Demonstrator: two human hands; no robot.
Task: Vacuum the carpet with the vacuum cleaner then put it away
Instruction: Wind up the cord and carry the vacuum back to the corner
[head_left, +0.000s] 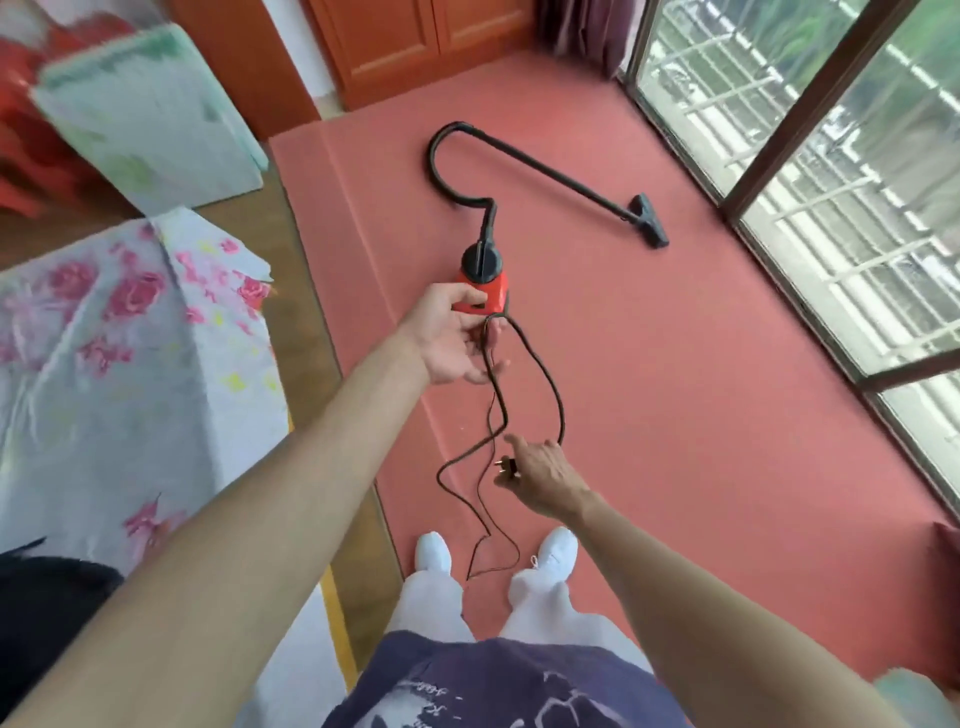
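Note:
A small red vacuum cleaner (488, 291) with a black top stands on the pink carpet (675, 389). Its black hose (441, 166) curls away and joins a wand that ends in a floor nozzle (649, 221) near the window. My left hand (447, 338) reaches out just in front of the red body, with loops of the black power cord (550, 384) running through its fingers. Closer to me, my right hand (540, 473) holds the plug (506, 467) at the cord's end. The rest of the cord droops down to the carpet between my white shoes.
A bed with a floral cover (119, 364) fills the left side, with a pale mattress pad (145, 119) leaning behind it. Sliding glass windows (831, 182) line the right. An orange wooden cabinet (415, 41) stands at the far end of the carpet.

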